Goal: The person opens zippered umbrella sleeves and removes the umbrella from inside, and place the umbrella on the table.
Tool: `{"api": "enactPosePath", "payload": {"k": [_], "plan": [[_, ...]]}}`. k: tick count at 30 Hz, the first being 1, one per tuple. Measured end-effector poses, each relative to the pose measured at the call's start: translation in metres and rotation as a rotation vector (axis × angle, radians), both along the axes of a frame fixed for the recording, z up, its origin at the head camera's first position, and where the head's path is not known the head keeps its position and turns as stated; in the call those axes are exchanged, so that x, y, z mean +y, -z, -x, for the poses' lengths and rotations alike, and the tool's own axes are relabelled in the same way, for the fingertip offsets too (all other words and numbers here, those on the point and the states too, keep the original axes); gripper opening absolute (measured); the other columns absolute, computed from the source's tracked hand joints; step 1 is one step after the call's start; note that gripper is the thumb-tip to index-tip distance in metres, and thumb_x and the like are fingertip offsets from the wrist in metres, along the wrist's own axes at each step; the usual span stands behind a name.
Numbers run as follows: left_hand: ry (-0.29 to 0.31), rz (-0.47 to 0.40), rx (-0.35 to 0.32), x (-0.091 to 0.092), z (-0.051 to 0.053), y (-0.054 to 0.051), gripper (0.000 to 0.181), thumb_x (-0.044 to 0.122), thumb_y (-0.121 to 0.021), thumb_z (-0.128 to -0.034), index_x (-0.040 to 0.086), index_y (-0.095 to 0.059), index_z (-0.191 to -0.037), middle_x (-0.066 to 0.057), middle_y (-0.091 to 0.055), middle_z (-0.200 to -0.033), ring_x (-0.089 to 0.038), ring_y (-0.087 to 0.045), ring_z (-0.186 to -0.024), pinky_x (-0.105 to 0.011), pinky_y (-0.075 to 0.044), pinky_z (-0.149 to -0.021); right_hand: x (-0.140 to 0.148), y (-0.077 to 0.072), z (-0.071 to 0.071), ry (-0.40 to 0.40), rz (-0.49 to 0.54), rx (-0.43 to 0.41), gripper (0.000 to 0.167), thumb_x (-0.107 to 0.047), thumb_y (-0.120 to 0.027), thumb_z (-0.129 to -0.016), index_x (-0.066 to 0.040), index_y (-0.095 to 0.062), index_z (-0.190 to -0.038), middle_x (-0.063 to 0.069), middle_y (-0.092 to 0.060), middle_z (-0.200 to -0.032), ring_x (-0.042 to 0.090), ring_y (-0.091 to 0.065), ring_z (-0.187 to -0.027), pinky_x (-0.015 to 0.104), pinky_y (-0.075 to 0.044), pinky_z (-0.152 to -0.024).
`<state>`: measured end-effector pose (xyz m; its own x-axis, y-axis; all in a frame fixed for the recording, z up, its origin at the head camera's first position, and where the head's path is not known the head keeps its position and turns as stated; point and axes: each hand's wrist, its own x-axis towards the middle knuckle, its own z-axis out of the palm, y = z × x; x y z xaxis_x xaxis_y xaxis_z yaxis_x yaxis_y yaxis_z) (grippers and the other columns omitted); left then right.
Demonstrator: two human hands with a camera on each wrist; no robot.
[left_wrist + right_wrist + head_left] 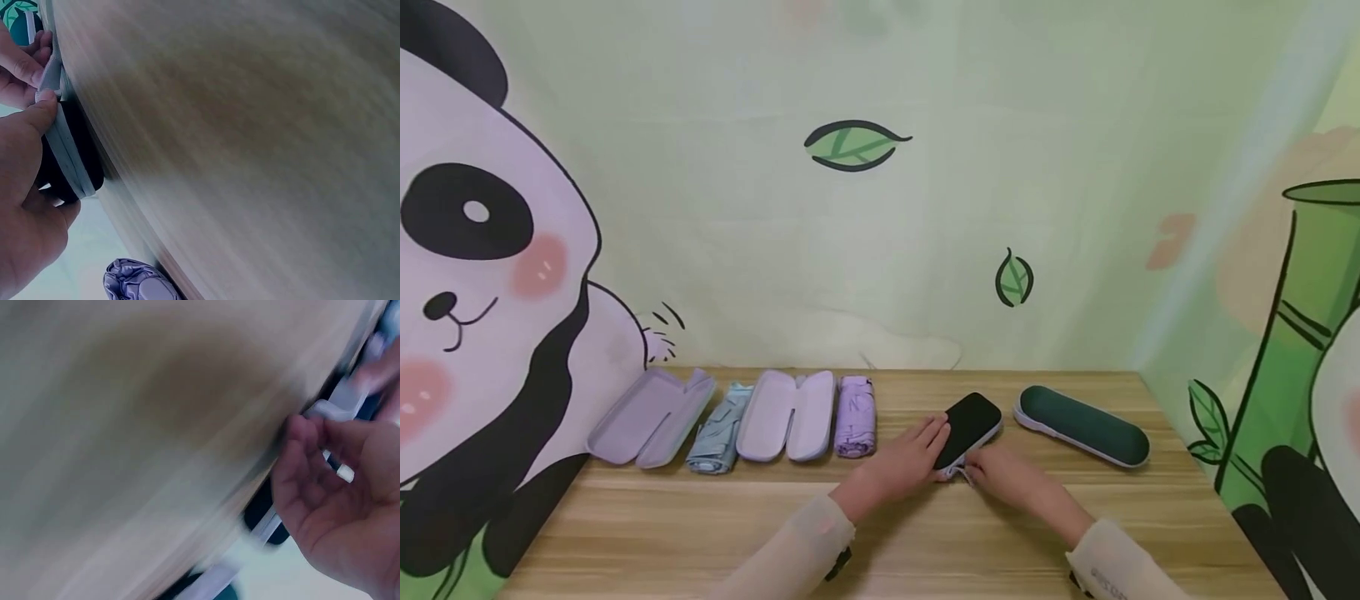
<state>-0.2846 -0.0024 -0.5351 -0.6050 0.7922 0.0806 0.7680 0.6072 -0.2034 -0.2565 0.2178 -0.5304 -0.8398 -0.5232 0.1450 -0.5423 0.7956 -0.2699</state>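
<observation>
Left hand (908, 454) and right hand (1000, 473) meet at a black case (973, 423), right of centre in the lower half of the head view. Fingers of the left hand lie over the case's dark top and grasp it. The right hand pinches a pale grey strap (955, 469) between thumb and forefinger at the case's near end. A pale band runs along the side of the case, which lies aslant on the wooden bench (925, 554).

Just beside it, farther right, a dark green case (1084, 425) with a pale edge lies closed. In the lower left, one lilac case (625, 427) stands open; next to it come a rolled blue-grey bundle (715, 440), a second open case (767, 417), pale lilac inside, and a rolled purple bundle (855, 417). Behind the bench hangs a pale green backdrop (700, 183), with a panda drawing (490, 125) at the left.
</observation>
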Motion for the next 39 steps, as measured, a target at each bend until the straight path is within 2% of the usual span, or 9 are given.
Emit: {"api": "enactPosePath", "payload": {"k": [2,13,17,22,25,28,30,33,39], "plan": [[-0.001,0.0,0.008,0.0,0.001,0.0,0.072,0.049,-0.048,-0.1053,-0.001,-0.036,-0.155,-0.018,-0.033,-0.162,-0.032,-0.035,-0.149,-0.037,-0.032,-0.119,-0.007,-0.001,-0.004,-0.029,0.022,0.006,0.023,-0.005,-0.066,-0.095,-0.014,-0.059,-0.074,-0.006,-0.051,-0.066,0.008,-0.046,-0.061,0.029,-0.042,-0.057],[0.015,-0.017,-0.001,0.002,-0.001,-0.002,0.073,0.05,-0.049,-0.1048,-0.002,-0.036,-0.155,-0.018,-0.033,-0.162,-0.033,-0.036,-0.148,-0.038,-0.032,-0.119,-0.008,0.001,-0.01,0.003,0.013,0.055,0.021,-0.004,-0.068,-0.093,-0.014,-0.061,-0.076,-0.007,-0.05,-0.066,0.009,-0.046,-0.06,0.031,-0.043,-0.057],[-0.008,-0.033,-0.068,0.005,-0.001,-0.004,0.073,0.05,-0.047,-0.1056,-0.002,-0.035,-0.155,-0.017,-0.032,-0.163,-0.032,-0.036,-0.148,-0.037,-0.03,-0.12,-0.006,0.004,-0.008,0.018,0.011,0.034,0.019,-0.006,-0.067,-0.094,-0.014,-0.062,-0.078,-0.008,-0.05,-0.067,0.008,-0.046,-0.061,0.03,-0.043,-0.058],[-0.091,-0.131,-0.18,0.013,-0.001,-0.006,0.063,0.044,-0.045,-0.1081,-0.001,-0.042,-0.153,-0.015,-0.037,-0.161,-0.029,-0.039,-0.147,-0.034,-0.032,-0.119,0.002,0.003,-0.006,0.071,0.058,-0.047,0.015,-0.009,-0.066,-0.096,-0.014,-0.064,-0.082,-0.009,-0.052,-0.068,0.006,-0.045,-0.061,0.027,-0.041,-0.057],[-0.138,-0.233,-0.175,0.02,-0.001,-0.008,0.057,0.041,-0.055,-0.105,-0.001,-0.055,-0.143,-0.015,-0.05,-0.152,-0.027,-0.052,-0.137,-0.033,-0.042,-0.112,0.011,-0.002,-0.002,0.123,0.086,-0.034,0.01,-0.009,-0.066,-0.096,-0.009,-0.065,-0.086,-0.007,-0.054,-0.07,0.007,-0.046,-0.062,0.026,-0.042,-0.058],[-0.193,-0.295,-0.129,0.028,-0.002,-0.01,0.051,0.043,-0.067,-0.0976,0.0,-0.068,-0.125,-0.014,-0.062,-0.138,-0.024,-0.067,-0.115,-0.032,-0.055,-0.094,0.021,-0.009,0.0,0.181,0.072,0.036,0.001,-0.007,-0.066,-0.094,-0.006,-0.066,-0.095,-0.001,-0.061,-0.079,0.012,-0.055,-0.07,0.03,-0.048,-0.063],[-0.244,-0.3,-0.115,0.035,-0.003,-0.012,0.048,0.048,-0.072,-0.0928,0.004,-0.072,-0.113,-0.011,-0.067,-0.128,-0.023,-0.071,-0.101,-0.034,-0.059,-0.08,0.027,-0.015,0.001,0.227,0.055,0.063,0.007,-0.007,-0.065,-0.094,-0.004,-0.068,-0.1,0.007,-0.067,-0.09,0.02,-0.062,-0.078,0.037,-0.053,-0.069],[-0.337,-0.266,-0.11,0.046,-0.005,-0.018,0.05,0.055,-0.074,-0.0887,0.007,-0.073,-0.105,-0.008,-0.07,-0.118,-0.024,-0.07,-0.092,-0.039,-0.058,-0.074,0.034,-0.02,-0.001,0.269,0.029,0.054,0.018,-0.01,-0.065,-0.095,-0.003,-0.068,-0.111,0.018,-0.067,-0.11,0.035,-0.066,-0.094,0.05,-0.055,-0.081],[-0.466,-0.21,-0.062,0.063,-0.005,-0.024,0.056,0.056,-0.079,-0.0829,0.008,-0.07,-0.112,-0.005,-0.07,-0.106,-0.028,-0.064,-0.094,-0.043,-0.052,-0.08,0.041,-0.023,-0.002,0.282,0.019,0.046,0.032,-0.017,-0.068,-0.097,-0.002,-0.065,-0.126,0.027,-0.062,-0.126,0.05,-0.061,-0.108,0.061,-0.05,-0.091]]}}
